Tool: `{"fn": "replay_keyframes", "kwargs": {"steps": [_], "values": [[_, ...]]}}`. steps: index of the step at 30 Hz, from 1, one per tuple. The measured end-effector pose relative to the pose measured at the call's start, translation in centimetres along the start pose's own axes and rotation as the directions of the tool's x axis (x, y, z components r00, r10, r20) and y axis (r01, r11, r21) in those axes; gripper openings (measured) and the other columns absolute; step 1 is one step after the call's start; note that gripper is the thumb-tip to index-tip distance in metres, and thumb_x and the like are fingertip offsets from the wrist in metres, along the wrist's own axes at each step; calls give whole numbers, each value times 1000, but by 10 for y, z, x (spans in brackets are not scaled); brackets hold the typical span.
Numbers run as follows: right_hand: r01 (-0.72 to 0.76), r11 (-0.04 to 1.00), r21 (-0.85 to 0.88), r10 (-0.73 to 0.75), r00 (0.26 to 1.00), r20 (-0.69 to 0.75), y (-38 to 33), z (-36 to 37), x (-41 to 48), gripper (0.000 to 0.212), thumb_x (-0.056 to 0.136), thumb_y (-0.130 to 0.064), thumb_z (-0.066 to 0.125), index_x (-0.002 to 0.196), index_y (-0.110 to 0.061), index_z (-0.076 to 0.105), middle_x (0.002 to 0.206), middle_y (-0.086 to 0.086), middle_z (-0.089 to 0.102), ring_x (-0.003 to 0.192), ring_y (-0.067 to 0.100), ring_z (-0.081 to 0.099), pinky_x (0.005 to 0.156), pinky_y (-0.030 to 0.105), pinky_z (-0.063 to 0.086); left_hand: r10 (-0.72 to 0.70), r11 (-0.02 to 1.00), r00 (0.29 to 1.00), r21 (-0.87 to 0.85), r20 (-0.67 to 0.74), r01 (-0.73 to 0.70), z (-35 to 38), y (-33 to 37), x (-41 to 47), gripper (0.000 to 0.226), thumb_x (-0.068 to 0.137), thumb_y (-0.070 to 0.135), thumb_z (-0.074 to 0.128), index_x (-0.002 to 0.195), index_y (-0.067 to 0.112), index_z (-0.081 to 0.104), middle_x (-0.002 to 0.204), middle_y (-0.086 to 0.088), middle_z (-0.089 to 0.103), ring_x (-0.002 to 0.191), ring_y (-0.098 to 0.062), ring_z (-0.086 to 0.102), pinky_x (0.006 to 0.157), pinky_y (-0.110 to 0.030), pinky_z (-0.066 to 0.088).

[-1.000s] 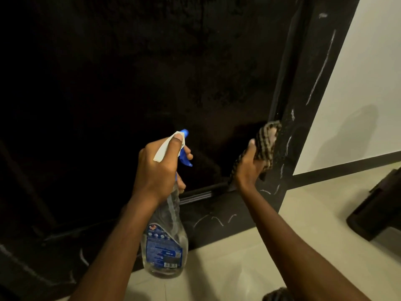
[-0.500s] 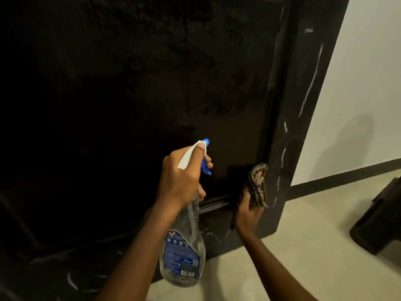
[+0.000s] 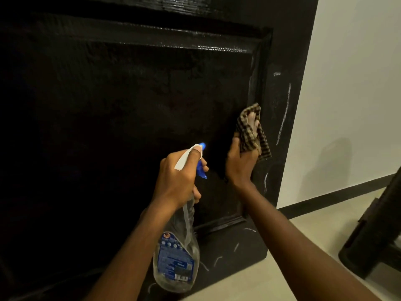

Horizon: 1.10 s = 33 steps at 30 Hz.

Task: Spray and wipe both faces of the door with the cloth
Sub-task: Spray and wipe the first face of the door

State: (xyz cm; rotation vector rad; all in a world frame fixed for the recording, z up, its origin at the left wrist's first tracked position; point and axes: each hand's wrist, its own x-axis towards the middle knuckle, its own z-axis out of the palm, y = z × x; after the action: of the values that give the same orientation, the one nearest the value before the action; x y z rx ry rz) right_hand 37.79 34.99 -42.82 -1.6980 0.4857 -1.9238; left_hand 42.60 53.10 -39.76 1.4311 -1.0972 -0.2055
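Door glossy black, white scuffs along right edge.

The door is glossy black, marked with thin white streaks near its right edge. The cloth is checked in brown and cream. The spray bottle is clear with a blue label, blue trigger and white head. The wall is white, the floor pale beige.
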Motion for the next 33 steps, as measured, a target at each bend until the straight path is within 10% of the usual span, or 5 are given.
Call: {"fn": "replay_keyframes", "kwargs": {"steps": [6, 10, 19, 33], "values": [[62, 998, 31, -63, 998, 22, -35, 9, 54, 59, 96, -11, 43, 152, 2, 33, 158, 1, 26, 152, 31, 22, 127, 39, 15, 13, 999, 1000, -33, -4, -14, 3, 19, 16, 49, 104, 39, 41, 83, 4, 67, 81, -8, 74, 38, -33, 59, 43, -34, 50], [-161, 959, 232, 152, 987, 56, -50, -4, 63, 48, 93, -26, 47, 131, 1, 58, 119, 8, 65, 112, 11, 61, 98, 35, 50, 30, 999, 1000, -35, -4, -30, 9, 30, 25, 49, 104, 39, 40, 84, 3, 67, 82, -9, 73, 38, -31, 60, 44, -36, 51], [-377, 469, 799, 719, 688, -98, -49, -69, 71, 51, 87, -39, 56, 128, -10, 64, 109, 7, 69, 102, 23, 62, 84, 32, 50, -3, 995, 997, -100, 77, 11, 48, 69, 41, 50, 102, 39, 45, 85, -3, 65, 85, -20, 71, 36, -22, 53, 42, -33, 47], [-388, 767, 512, 508, 854, -113, -49, -73, 131, 37, 100, -43, 47, 126, -17, 56, 113, -4, 64, 105, 10, 58, 87, 22, 46, -88, 991, 989, -90, 117, 99, 67, 85, 63, 55, 99, 47, 45, 92, -4, 63, 79, -16, 65, 44, -23, 52, 47, -34, 48]]}}
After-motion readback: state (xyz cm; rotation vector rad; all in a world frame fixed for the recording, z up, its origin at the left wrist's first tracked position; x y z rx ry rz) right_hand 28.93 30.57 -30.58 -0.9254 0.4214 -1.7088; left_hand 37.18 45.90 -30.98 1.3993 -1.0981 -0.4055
